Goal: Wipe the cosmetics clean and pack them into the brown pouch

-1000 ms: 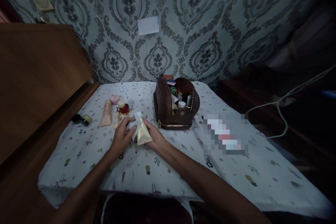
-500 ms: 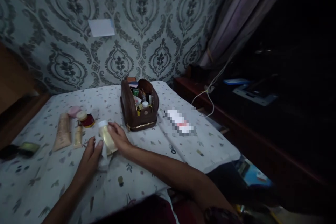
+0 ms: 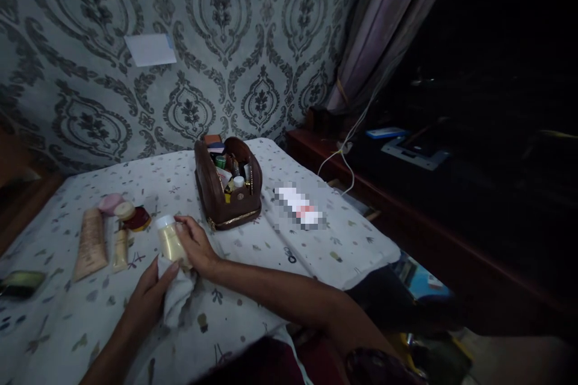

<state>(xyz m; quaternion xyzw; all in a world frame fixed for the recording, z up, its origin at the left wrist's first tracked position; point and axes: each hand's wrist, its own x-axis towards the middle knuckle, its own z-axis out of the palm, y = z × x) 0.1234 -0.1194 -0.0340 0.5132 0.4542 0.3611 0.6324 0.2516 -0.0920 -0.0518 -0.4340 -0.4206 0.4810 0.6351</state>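
A pale yellow bottle with a white cap point(image 3: 170, 239) tilts in my right hand point(image 3: 197, 248), whose fingers wrap its right side. My left hand point(image 3: 151, 289) is closed on a crumpled white cloth point(image 3: 177, 299), which touches the lower part of the bottle. Left of my hands lie a large beige tube point(image 3: 91, 245), a small beige tube point(image 3: 120, 251), a dark red jar point(image 3: 139, 218), a cream-lidded container point(image 3: 125, 212) and a pink round item point(image 3: 111, 203). Beyond my right hand stands an unzipped brown cosmetic bag point(image 3: 230, 198), filled with small bottles and packets.
A patterned white cloth point(image 3: 253, 307) covers the surface. Right of the bag lies a blurred-out white item point(image 3: 298, 206). A dark green-topped object point(image 3: 22, 283) sits at the far left. White cables point(image 3: 350, 153) hang at the right, by a dark red ledge point(image 3: 311, 150).
My left hand has brought the white cloth up against the bottle's lower part, and more of the cloth shows. The view has shifted to the right.
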